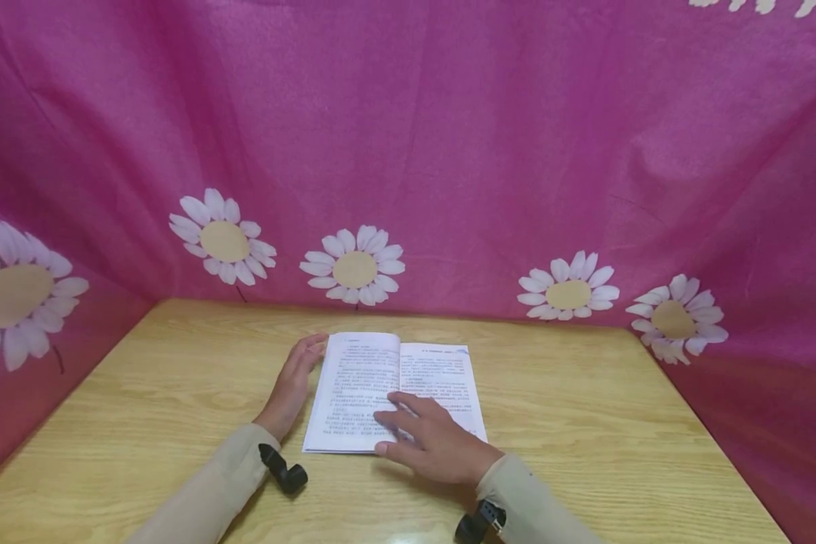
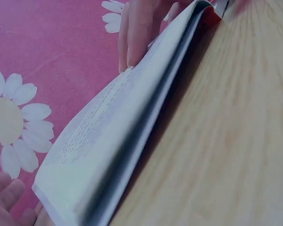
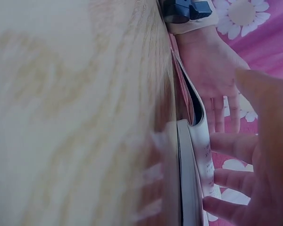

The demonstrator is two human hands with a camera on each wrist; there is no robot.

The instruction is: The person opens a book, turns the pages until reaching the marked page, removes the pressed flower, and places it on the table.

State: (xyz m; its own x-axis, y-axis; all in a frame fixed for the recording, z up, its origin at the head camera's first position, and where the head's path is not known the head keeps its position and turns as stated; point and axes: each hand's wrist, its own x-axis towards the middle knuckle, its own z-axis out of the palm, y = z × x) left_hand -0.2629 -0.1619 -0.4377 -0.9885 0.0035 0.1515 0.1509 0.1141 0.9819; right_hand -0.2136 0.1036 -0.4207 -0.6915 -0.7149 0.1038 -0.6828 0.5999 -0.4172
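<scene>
An open book (image 1: 360, 381) lies on the wooden worktop (image 1: 619, 431), near the middle, with printed text on both its left page and its right page (image 1: 442, 374). The left hand (image 1: 291, 389) is at the book's left side, its fingers extended toward the far left corner and grasping nothing; whether they touch the edge is hard to tell. The right hand (image 1: 442, 446) reaches over the near part of the book from the right, its fingers spread and released, the tips resting on the left page close to the spine (the left wrist view shows this contact too). From the right wrist, pages can be seen curving up near the spine, with a dark gap under the curve.

Both arms wear beige sleeves (image 1: 207, 483), and a black device (image 1: 287, 474) sits at the left wrist, a similar one at the right. A magenta cloth (image 1: 462, 151) hangs along the far, left and right sides of the worktop, patterned with large white daisies (image 1: 355, 268) with pale yellow centres.
</scene>
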